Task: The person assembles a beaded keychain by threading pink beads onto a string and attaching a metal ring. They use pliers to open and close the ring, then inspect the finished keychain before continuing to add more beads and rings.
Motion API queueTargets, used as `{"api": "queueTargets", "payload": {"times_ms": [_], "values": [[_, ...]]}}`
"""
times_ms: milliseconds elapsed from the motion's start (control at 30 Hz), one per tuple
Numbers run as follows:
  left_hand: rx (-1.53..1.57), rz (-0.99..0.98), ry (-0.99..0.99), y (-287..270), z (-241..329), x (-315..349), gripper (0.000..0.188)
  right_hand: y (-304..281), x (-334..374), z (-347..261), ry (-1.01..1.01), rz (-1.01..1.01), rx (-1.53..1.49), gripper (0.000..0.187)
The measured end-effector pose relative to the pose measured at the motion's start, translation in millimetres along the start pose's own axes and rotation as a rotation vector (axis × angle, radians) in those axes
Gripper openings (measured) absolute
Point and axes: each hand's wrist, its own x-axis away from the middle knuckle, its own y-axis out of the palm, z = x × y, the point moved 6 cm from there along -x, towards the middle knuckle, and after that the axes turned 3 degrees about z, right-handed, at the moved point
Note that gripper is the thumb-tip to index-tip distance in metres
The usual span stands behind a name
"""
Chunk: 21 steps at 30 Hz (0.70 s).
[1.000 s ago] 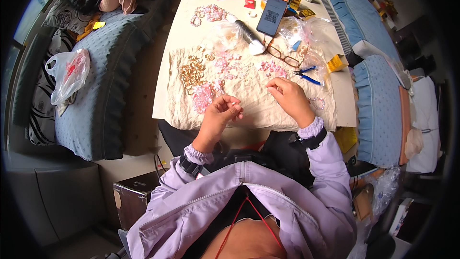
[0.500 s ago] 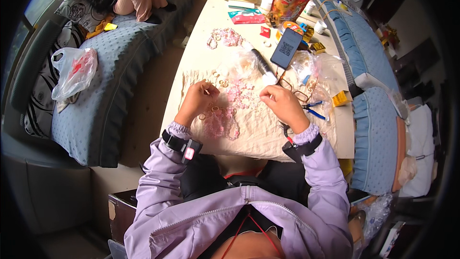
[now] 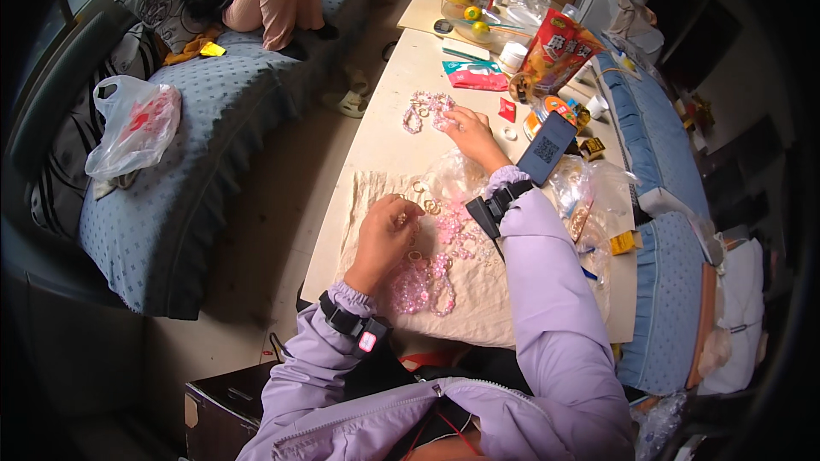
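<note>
- A cream cloth (image 3: pixel 495 312) is spread over the near part of a pale table (image 3: pixel 331 265).
- The left hand (image 3: pixel 384 235) is held over the left part of the cloth, with its fingers curled in and the thumb brought close to the index finger; a glint of gold is seen at the fingertips, but whether a ring is gripped there cannot be told.
- The right hand (image 3: pixel 474 137) is stretched out past the far edge of the cloth, its fingers half bent and set at pink beaded loops (image 3: pixel 436 102); whether any loop is gripped cannot be told, as the fingertips are partly hidden.
- Gold rings (image 3: pixel 430 207) are scattered on the far left part of the cloth, beside the left hand.
- Pink bead strings (image 3: pixel 412 288) are heaped on the near left part of the cloth.
- More pink beads (image 3: pixel 461 235) are strewn across the middle of the cloth.
- A clear plastic bag (image 3: pixel 454 176) is laid at the far edge of the cloth.
- A phone (image 3: pixel 547 148) is propped at a tilt beyond the cloth, to its right, with its screen lit.
- A yellow box (image 3: pixel 625 242) is placed just off the right side of the cloth.
</note>
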Motion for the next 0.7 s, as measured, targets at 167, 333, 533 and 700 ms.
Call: {"api": "queueTargets", "payload": {"times_ms": [167, 333, 533, 700], "values": [[-0.044, 0.009, 0.006, 0, 7, -1, 0.019, 17, -14, 11, 0.013, -0.082, 0.093, 0.035], [0.033, 0.052, -0.031, -5, 7, 0, 0.018, -1, -22, 23, -0.066, 0.030, 0.021, 0.033], [0.197, 0.172, 0.037, -9, -3, -5, 0.017, -39, -11, 47, 0.180, -0.007, -0.664, 0.033], [0.529, 0.110, -0.235, -16, -7, 2, 0.020, -85, 18, 12, 0.273, 0.023, -1.087, 0.034]]}}
